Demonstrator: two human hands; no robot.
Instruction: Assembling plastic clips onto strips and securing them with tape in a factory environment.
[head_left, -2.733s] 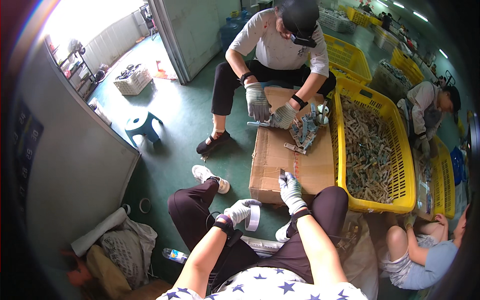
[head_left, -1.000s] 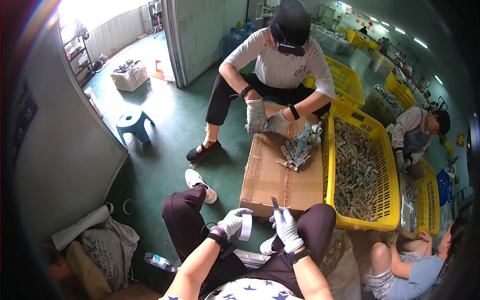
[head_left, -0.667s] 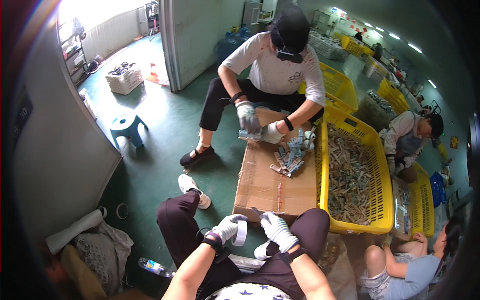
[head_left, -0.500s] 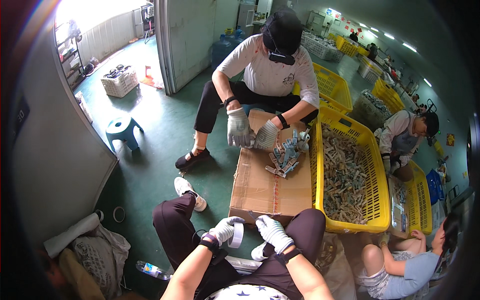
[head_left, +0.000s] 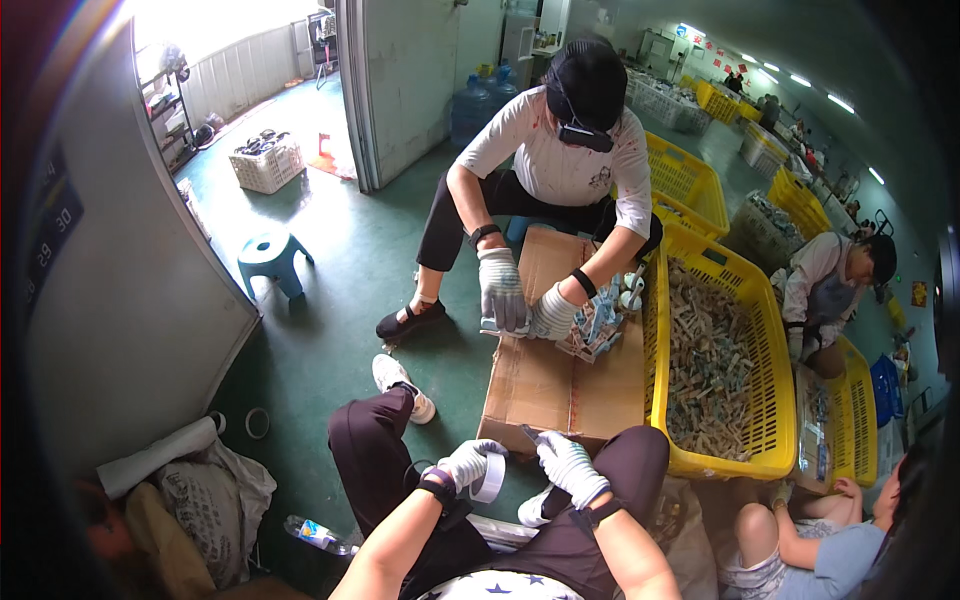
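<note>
My left hand point(head_left: 463, 463), in a white striped glove, grips a roll of white tape point(head_left: 491, 478) over my lap. My right hand point(head_left: 568, 466), gloved alike, is closed on a small dark grey piece point(head_left: 529, 433) that pokes out past its fingertips; I cannot make out its kind. Both hands are close to the near edge of a brown cardboard box point(head_left: 525, 385). On the box's far right part lies a heap of pale blue and whitish small pieces point(head_left: 597, 328). Across from me, a co-worker's gloved hands point(head_left: 515, 305) hold a small pale piece at the box's left edge.
A yellow crate point(head_left: 783, 400) full of small pieces stands against the box's right side. Other people sit at the right. A blue stool point(head_left: 273, 262) stands at left. A plastic bottle point(head_left: 318, 535), sacks point(head_left: 205, 505) and a tape ring point(head_left: 257, 423) lie at lower left.
The view has shifted, so the scene sits further right and lower. The co-worker's hands have moved nearer to me along the box's left edge. My hands keep their holds.
</note>
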